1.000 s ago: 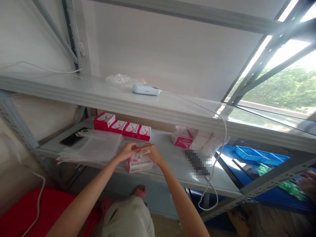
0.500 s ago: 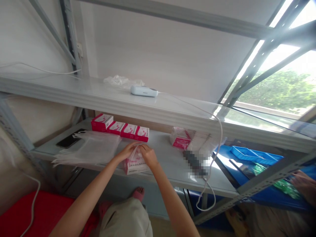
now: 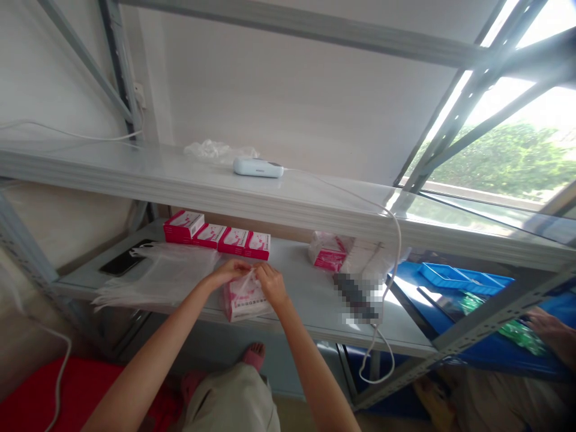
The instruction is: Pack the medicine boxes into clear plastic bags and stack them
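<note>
A pink-and-white box (image 3: pixel 245 300) stands inside a clear plastic bag (image 3: pixel 261 306) at the front edge of the lower shelf. My left hand (image 3: pixel 230 273) pinches the gathered top of this bag from the left. Close beside it, my right hand (image 3: pixel 270 281) grips the same gathered plastic with bent fingers. Left of my hands lies a stack of flat clear plastic bags (image 3: pixel 168 276). Behind them several pink-and-white boxes (image 3: pixel 234 240) stand in a row, the leftmost one higher.
A black phone (image 3: pixel 126 259) lies at the shelf's left end. To the right are a bagged pink box (image 3: pixel 330 255) and a white cable (image 3: pixel 398 240). A pale blue device (image 3: pixel 258 168) rests on the upper shelf. Another person's hand (image 3: pixel 546 327) is near blue trays (image 3: pixel 468 279).
Both hands stay at the top of the bag, with small finger movements; the left hand's fingers look a little more stretched. The view has shifted slightly.
</note>
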`<state>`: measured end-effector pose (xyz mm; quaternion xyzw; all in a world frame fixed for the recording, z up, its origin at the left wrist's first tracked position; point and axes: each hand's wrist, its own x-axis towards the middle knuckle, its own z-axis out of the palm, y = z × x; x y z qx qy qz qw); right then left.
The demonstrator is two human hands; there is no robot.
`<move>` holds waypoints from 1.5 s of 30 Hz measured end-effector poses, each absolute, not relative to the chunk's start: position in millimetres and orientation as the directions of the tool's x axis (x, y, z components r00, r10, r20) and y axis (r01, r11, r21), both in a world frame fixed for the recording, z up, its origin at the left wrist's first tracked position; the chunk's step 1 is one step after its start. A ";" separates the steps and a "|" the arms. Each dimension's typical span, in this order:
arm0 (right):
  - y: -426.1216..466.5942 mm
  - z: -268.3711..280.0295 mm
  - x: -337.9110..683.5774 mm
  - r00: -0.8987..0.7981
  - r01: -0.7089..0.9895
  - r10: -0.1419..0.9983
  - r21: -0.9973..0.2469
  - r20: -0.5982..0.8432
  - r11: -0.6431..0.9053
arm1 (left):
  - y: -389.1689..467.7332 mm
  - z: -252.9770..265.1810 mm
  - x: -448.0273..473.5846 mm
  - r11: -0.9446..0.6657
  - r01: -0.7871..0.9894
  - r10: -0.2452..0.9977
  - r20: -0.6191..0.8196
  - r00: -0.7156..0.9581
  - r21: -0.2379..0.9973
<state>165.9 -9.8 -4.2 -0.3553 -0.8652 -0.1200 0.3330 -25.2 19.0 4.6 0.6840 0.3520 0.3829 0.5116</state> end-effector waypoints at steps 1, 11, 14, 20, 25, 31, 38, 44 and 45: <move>-10.0 -4.5 167.0 -0.530 0.690 0.530 -0.026 0.662 0.723 | 19.0 5.7 -24.6 -0.217 0.075 0.866 0.156 0.476 0.973; -15.4 -5.1 173.3 -0.481 0.648 0.445 -0.035 0.756 0.761 | 35.1 1.4 -26.5 -0.276 0.175 0.929 0.215 0.300 0.945; -33.4 -8.6 178.7 -0.422 0.673 0.374 0.009 0.826 0.740 | 38.0 -1.6 -34.8 -0.401 0.431 0.916 0.355 0.187 0.808; -92.4 -23.5 178.5 -0.340 0.826 0.454 0.030 0.824 0.563 | 39.0 -18.3 -37.8 -0.463 0.750 0.860 0.444 0.252 0.472; -115.1 -34.2 170.5 -0.353 0.851 0.529 0.030 0.772 0.524 | 50.4 -37.7 -31.9 -0.457 0.681 0.886 0.361 0.291 0.572; -131.7 -20.3 177.7 -0.390 0.787 0.615 -0.099 0.685 0.608 | 57.1 -30.3 -36.1 -0.417 0.492 0.906 0.309 0.287 0.764; -94.4 -2.4 194.4 0.010 0.666 0.705 -0.531 0.709 0.524 | -33.2 -19.0 -17.2 -0.433 0.252 0.746 0.500 -0.439 0.866; -11.5 -12.2 192.5 -0.044 0.276 0.904 -0.864 0.426 0.421 | -135.9 -60.1 21.1 -0.012 -0.348 0.862 -0.167 -0.479 0.937; -5.3 -18.5 190.6 -0.071 0.200 0.926 -0.904 0.371 0.377 | -142.9 -64.7 25.4 0.105 -0.427 0.857 -0.299 -0.419 0.898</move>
